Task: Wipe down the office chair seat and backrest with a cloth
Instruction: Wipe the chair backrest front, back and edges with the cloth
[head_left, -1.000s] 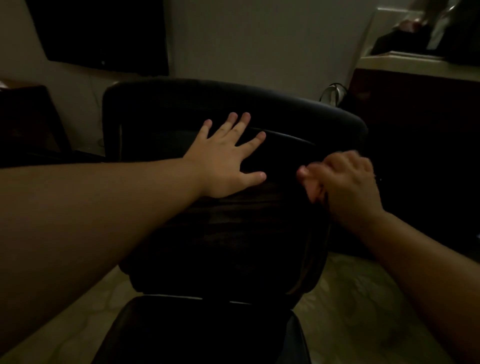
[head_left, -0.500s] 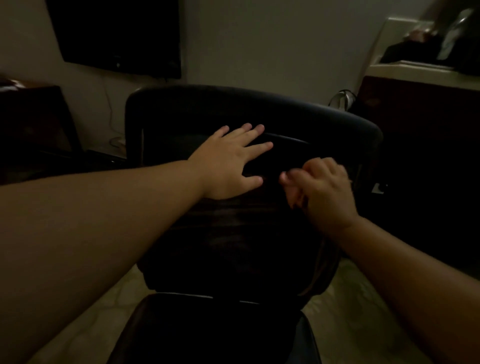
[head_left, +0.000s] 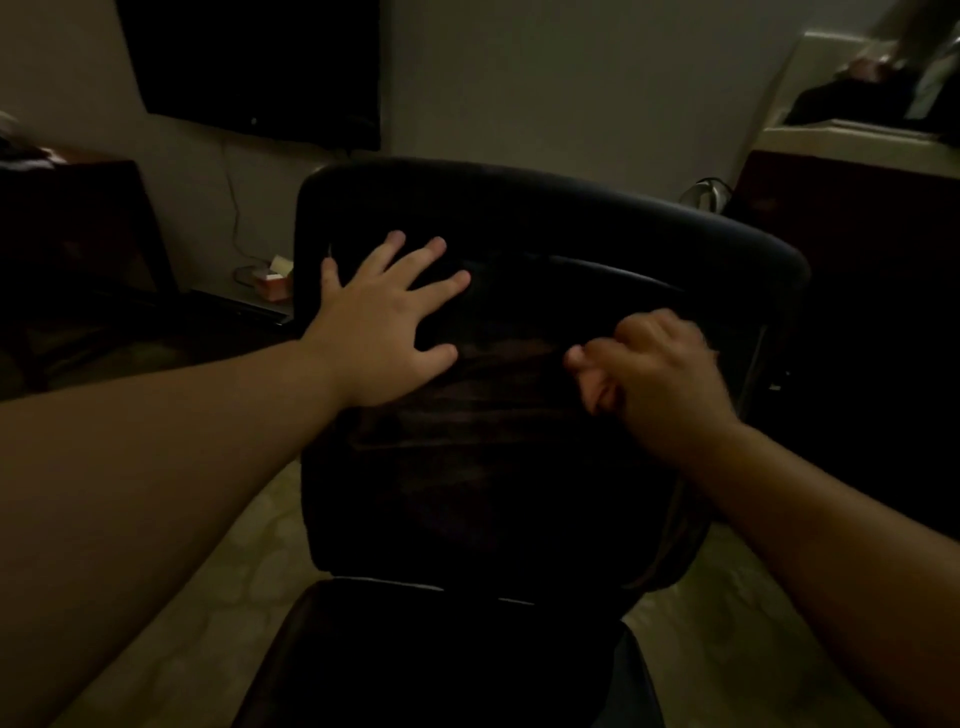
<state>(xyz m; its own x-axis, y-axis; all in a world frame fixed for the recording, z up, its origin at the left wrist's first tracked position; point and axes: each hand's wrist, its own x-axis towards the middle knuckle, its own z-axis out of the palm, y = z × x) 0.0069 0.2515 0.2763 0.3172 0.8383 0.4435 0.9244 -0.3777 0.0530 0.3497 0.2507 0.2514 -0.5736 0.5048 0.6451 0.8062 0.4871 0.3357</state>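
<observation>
Facing the camera, upright backrest (head_left: 519, 493), left hand (head_left: 384, 332) flat on it

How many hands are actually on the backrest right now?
2. The left hand lies flat with fingers spread on the upper left of the backrest. The right hand is curled against its right-middle; a dark cloth seems to hang there, but it's too dim to confirm.

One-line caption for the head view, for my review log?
Dim room: left hand flat on the black chair backrest, right hand curled against it nearby; any cloth too dark to make out.
</observation>
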